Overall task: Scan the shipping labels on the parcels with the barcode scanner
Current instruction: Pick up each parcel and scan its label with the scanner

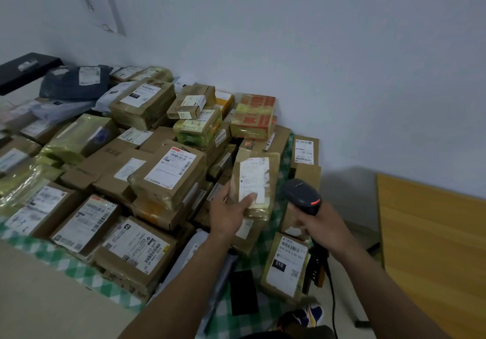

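Note:
My left hand (231, 211) grips a taped brown parcel (271, 181) by its lower end, thumb pressed on its white shipping label (253, 178), and holds it up above the pile. My right hand (319, 224) grips the handle of a black barcode scanner (302, 195), just right of that parcel. A red light glows on the scanner's head, and its cable (332, 294) hangs down toward the floor. A small red spot shows on a red-printed box (253, 116) at the back of the pile.
Many labelled cardboard parcels (168, 173) and plastic mailers cover a green checked cloth (68, 262), stacked against the white wall. A labelled box (288, 265) lies under my right wrist beside a black phone (243, 292). A wooden board (434, 246) stands to the right.

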`<state>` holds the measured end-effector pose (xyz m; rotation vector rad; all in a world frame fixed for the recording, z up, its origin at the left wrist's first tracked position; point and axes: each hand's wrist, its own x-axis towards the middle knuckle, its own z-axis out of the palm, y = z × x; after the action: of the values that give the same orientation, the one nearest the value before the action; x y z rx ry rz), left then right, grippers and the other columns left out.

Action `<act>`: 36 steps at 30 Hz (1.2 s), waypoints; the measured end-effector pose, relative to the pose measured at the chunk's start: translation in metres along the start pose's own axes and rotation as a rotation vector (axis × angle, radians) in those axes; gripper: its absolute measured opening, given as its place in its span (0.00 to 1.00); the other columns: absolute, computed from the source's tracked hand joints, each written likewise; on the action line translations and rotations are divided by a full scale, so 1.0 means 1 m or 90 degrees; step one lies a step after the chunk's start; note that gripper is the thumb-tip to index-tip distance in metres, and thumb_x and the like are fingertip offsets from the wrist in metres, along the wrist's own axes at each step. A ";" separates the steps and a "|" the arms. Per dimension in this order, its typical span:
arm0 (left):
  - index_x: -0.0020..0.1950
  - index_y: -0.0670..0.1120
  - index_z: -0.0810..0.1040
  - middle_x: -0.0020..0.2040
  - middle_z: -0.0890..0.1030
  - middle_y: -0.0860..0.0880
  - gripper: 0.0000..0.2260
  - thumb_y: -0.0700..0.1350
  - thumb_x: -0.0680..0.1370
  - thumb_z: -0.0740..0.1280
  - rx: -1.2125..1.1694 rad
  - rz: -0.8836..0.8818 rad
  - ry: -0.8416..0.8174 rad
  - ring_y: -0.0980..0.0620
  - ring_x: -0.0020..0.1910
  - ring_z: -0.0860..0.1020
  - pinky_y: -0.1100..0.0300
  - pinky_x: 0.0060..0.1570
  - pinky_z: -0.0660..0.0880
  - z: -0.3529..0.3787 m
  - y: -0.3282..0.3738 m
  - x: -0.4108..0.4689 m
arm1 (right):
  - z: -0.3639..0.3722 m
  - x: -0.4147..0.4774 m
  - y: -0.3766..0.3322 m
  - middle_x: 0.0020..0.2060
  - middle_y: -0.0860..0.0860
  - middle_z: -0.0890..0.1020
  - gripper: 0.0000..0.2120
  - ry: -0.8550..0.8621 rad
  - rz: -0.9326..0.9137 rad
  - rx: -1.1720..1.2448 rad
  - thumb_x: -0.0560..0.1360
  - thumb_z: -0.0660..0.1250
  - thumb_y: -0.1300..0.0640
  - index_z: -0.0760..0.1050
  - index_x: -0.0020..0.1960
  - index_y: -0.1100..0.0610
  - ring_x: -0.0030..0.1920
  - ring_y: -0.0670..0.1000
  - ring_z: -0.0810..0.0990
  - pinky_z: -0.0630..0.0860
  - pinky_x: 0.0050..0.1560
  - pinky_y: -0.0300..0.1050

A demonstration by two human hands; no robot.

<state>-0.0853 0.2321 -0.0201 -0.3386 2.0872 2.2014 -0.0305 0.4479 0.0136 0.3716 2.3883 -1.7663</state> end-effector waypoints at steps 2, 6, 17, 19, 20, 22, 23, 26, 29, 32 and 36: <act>0.63 0.53 0.82 0.54 0.87 0.52 0.19 0.41 0.74 0.79 -0.083 -0.015 -0.025 0.55 0.51 0.86 0.59 0.47 0.83 0.019 0.007 -0.012 | -0.001 -0.001 -0.010 0.51 0.44 0.86 0.16 0.025 -0.014 0.074 0.80 0.73 0.50 0.77 0.66 0.43 0.52 0.45 0.85 0.82 0.44 0.38; 0.65 0.58 0.80 0.55 0.86 0.57 0.19 0.50 0.76 0.78 -0.086 -0.016 -0.040 0.58 0.53 0.85 0.57 0.52 0.83 0.049 0.011 -0.031 | -0.006 -0.004 -0.027 0.50 0.42 0.87 0.14 0.090 -0.056 0.148 0.79 0.74 0.53 0.78 0.62 0.42 0.51 0.43 0.86 0.85 0.49 0.43; 0.73 0.71 0.66 0.67 0.81 0.54 0.38 0.46 0.72 0.81 -0.097 -0.035 -0.238 0.48 0.63 0.82 0.39 0.61 0.80 0.049 0.021 -0.031 | -0.044 -0.015 -0.035 0.47 0.45 0.89 0.20 0.150 -0.081 0.127 0.72 0.80 0.62 0.81 0.61 0.51 0.47 0.45 0.88 0.80 0.43 0.36; 0.75 0.74 0.61 0.68 0.80 0.53 0.44 0.44 0.71 0.81 -0.069 -0.015 -0.270 0.49 0.66 0.80 0.42 0.63 0.79 0.044 0.028 -0.028 | -0.045 -0.018 -0.037 0.48 0.46 0.89 0.20 0.135 -0.090 0.119 0.73 0.79 0.62 0.80 0.62 0.50 0.49 0.46 0.88 0.81 0.45 0.38; 0.77 0.73 0.58 0.68 0.80 0.54 0.46 0.43 0.72 0.80 -0.040 0.001 -0.289 0.51 0.66 0.80 0.46 0.63 0.80 0.042 0.033 -0.029 | -0.046 -0.019 -0.036 0.49 0.46 0.89 0.21 0.131 -0.092 0.109 0.73 0.79 0.62 0.80 0.63 0.50 0.50 0.47 0.88 0.81 0.48 0.41; 0.80 0.71 0.54 0.67 0.80 0.57 0.46 0.43 0.75 0.78 0.020 0.036 -0.312 0.57 0.63 0.80 0.58 0.57 0.81 0.041 0.042 -0.030 | -0.048 -0.019 -0.036 0.51 0.47 0.88 0.21 0.137 -0.095 0.093 0.73 0.79 0.62 0.79 0.64 0.51 0.52 0.48 0.88 0.82 0.53 0.48; 0.80 0.71 0.53 0.67 0.80 0.58 0.45 0.45 0.76 0.78 0.051 0.047 -0.312 0.60 0.61 0.81 0.63 0.54 0.81 0.041 0.043 -0.029 | -0.050 -0.019 -0.035 0.51 0.47 0.88 0.21 0.140 -0.098 0.083 0.74 0.79 0.61 0.79 0.64 0.51 0.52 0.48 0.87 0.82 0.54 0.50; 0.80 0.71 0.53 0.67 0.79 0.59 0.46 0.46 0.75 0.79 0.073 0.064 -0.305 0.60 0.63 0.79 0.65 0.54 0.80 0.042 0.044 -0.027 | -0.053 -0.019 -0.035 0.51 0.47 0.88 0.20 0.156 -0.105 0.042 0.74 0.79 0.57 0.79 0.64 0.49 0.52 0.48 0.87 0.82 0.55 0.53; 0.81 0.69 0.53 0.66 0.80 0.58 0.47 0.44 0.75 0.79 0.063 0.082 -0.281 0.62 0.64 0.78 0.62 0.57 0.80 0.042 0.042 -0.025 | -0.054 -0.022 -0.038 0.44 0.42 0.86 0.16 0.183 -0.098 -0.004 0.76 0.77 0.50 0.79 0.61 0.47 0.44 0.42 0.83 0.78 0.48 0.47; 0.83 0.66 0.52 0.64 0.80 0.63 0.47 0.41 0.75 0.78 0.062 0.107 -0.247 0.66 0.61 0.78 0.63 0.55 0.81 0.041 0.040 -0.021 | -0.055 -0.029 -0.046 0.45 0.43 0.86 0.16 0.197 -0.094 -0.005 0.76 0.76 0.45 0.79 0.62 0.44 0.46 0.43 0.83 0.78 0.48 0.47; 0.82 0.67 0.50 0.60 0.82 0.65 0.49 0.42 0.75 0.79 0.086 0.129 -0.220 0.65 0.60 0.80 0.58 0.57 0.81 0.038 0.036 -0.011 | -0.055 -0.041 -0.060 0.43 0.47 0.88 0.09 0.166 -0.095 -0.027 0.78 0.74 0.46 0.80 0.57 0.44 0.43 0.45 0.87 0.83 0.48 0.54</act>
<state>-0.0864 0.2687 0.0190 0.2568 2.1332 2.0214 -0.0068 0.4793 0.0958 0.4558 2.6924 -1.8262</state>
